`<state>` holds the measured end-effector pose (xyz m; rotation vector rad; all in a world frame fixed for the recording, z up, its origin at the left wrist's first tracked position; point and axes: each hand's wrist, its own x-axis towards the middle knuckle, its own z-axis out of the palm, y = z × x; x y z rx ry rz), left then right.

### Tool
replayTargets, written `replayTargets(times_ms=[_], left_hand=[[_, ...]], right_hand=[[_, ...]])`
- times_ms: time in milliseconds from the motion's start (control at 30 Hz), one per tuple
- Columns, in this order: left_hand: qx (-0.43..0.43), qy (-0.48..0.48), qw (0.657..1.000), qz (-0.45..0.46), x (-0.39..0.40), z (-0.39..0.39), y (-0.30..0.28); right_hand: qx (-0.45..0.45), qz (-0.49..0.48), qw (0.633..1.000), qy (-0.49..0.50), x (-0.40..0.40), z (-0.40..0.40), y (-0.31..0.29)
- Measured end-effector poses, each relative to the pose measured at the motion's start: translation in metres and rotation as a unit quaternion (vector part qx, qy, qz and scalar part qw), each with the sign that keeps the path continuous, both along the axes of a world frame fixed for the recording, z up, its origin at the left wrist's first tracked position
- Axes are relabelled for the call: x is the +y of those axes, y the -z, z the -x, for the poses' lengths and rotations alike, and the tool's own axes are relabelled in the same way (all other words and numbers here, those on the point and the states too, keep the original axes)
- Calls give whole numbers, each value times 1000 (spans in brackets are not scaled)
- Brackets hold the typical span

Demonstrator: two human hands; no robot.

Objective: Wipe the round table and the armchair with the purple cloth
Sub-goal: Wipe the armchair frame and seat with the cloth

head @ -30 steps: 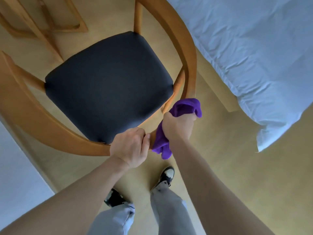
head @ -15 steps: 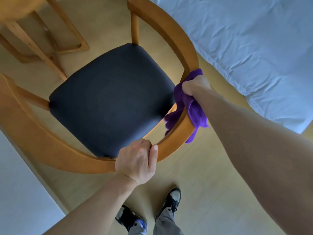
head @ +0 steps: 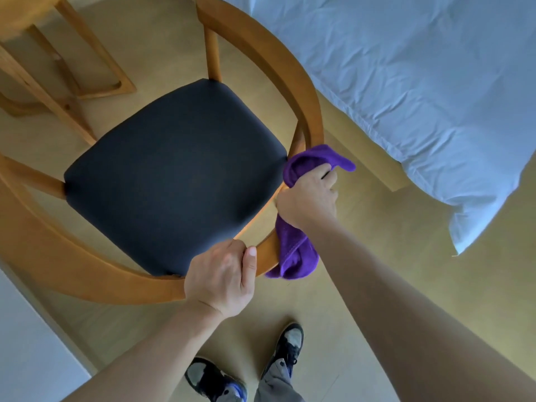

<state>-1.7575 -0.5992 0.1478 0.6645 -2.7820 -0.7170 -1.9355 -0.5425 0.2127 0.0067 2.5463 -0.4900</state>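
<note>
Since half a sec ago, right hand (head: 309, 200) has slid back down the curved rail twd the person, purple cloth (head: 298, 250) with it. Its grip is clenched round the cloth, wrapped on the armchair (head: 298, 91) rail by the dark seat (head: 174, 175); one end hangs below. Left hand (head: 222, 281) grips the rail nr the back, thumb on top. Round worktop (head: 20, 13), prob. just its edge, shows top left. White bed (head: 420, 82) at right.
</note>
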Motion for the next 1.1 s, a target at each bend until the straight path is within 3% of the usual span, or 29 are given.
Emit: replayTargets(times_ms=[267,533,767,967,1100], left_hand=[[-5,2,1000,1,1,0,5],[-26,15,1000,-5,-5,6,-5],[-48,21,998,-19,-5,4,-6],[-59,36,997,-32,-6,4,-10],[-72,98,991,-61,-17,-2,-6]], right_hand=[[-42,-36,998,-18,-21,90,21],[52,-1,997,-58,-43,131,27],[11,-54,997,-57,-20,66,12],[123,3,979,-160,14,-38,0],[192,96,945,-246,36,-42,6]])
